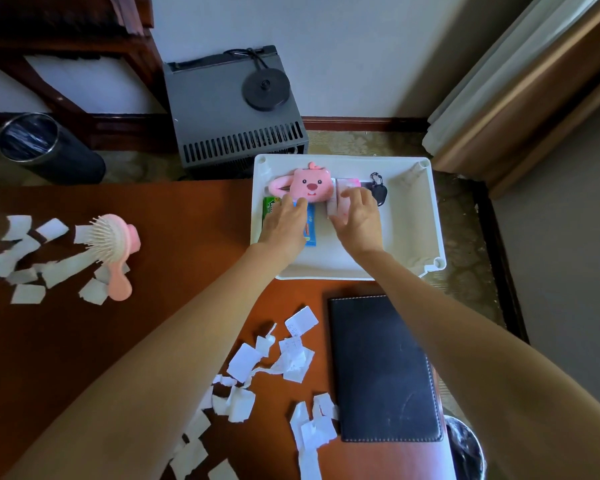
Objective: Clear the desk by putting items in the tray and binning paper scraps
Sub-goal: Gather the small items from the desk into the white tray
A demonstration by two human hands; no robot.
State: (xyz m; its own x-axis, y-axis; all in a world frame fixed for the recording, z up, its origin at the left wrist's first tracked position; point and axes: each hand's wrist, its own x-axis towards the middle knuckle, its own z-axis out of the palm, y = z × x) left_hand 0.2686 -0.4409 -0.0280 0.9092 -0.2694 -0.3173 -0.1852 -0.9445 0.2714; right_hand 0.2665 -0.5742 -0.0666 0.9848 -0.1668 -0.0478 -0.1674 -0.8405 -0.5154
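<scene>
While two hands are lying in the one white plastic tray (pixel 430 209) at the far right corner of the brown wooden tabletop (pixel 187 237), the left hand (pixel 281 221), fingers nearly straight, is resting on a blue tube (pixel 310 225) and touching one pink plush animal (pixel 309 185). The right hand (pixel 357 216), fingers slightly bent, is covering a pink-and-white packet (pixel 346 184); its grip is unclear. One pink hairbrush (pixel 113 244) is lying among torn white paper scraps (pixel 25 251) near the left edge.

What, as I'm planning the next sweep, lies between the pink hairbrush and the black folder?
In the head view, the left forearm crosses between the pink hairbrush and the black folder, with torn paper scraps beside the folder.
</scene>
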